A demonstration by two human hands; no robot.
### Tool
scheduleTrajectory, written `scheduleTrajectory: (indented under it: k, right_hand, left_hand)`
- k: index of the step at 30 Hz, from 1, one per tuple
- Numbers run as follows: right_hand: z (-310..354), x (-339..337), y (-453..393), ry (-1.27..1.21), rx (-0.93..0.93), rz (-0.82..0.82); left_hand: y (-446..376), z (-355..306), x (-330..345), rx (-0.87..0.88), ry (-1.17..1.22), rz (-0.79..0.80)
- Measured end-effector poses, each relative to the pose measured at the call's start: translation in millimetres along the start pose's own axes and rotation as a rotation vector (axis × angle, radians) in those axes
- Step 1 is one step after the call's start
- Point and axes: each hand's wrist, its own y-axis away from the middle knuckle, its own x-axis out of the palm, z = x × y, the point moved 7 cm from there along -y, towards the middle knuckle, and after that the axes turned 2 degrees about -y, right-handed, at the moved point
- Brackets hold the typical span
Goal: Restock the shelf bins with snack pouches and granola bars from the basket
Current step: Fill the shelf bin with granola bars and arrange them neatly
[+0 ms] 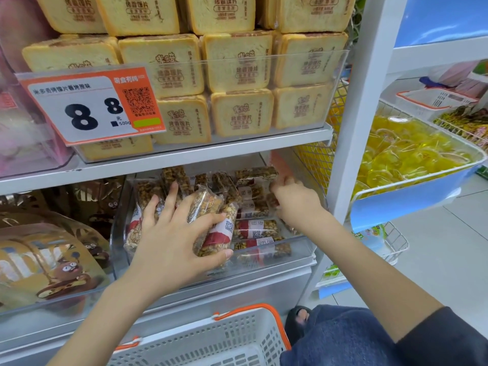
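Note:
A clear plastic shelf bin [266, 262] on the lower shelf holds several wrapped granola bars [256, 229], some stacked flat at the right, some standing at the back. My left hand [171, 233] reaches into the bin and grips a few granola bars [211, 225] between thumb and fingers. Deeper at the bin's right side, my right hand [295, 199] has its fingers curled on a bar in the stack; its fingertips are hidden. The white basket [211, 342] with orange handles stands below, at the bottom edge.
Left of the bin, another clear bin holds gold snack pouches [52, 249]. The shelf above carries toast-shaped packs [237, 114] behind a price tag [89, 107]. To the right, a white upright [359, 128] and a wire bin of yellow jellies [412, 154]. My knee [343, 336] is beside the basket.

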Motion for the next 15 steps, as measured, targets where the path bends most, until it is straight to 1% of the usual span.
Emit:
scheduleTrajectory:
  k: [2, 4, 6, 7, 9, 11, 15]
  right_hand:
    - [0, -1, 2, -0.002, 0.024, 0.031]
    - [2, 14, 3, -0.062, 0.018, 0.216]
    - [5, 39, 6, -0.121, 0.026, 0.465]
    - [7, 49, 7, -0.169, 0.031, 0.537]
    - [7, 53, 6, -0.251, 0.02, 0.558]
    - [4, 52, 6, -0.309, 0.014, 0.533]
    - [-1, 57, 1, -0.416, 0.065, 0.491]
  left_hand:
    - [0, 0, 0, -0.004, 0.004, 0.002]
    - [-1, 0, 0, -0.004, 0.003, 0.005]
    - [0, -1, 0, -0.005, 0.006, 0.009]
    - [0, -1, -1, -0.006, 0.009, 0.011]
    - [0, 0, -1, -0.005, 0.012, 0.008]
    - [0, -1, -1, -0.003, 0.01, 0.005]
    - [0, -1, 0, -0.001, 0.025, 0.01]
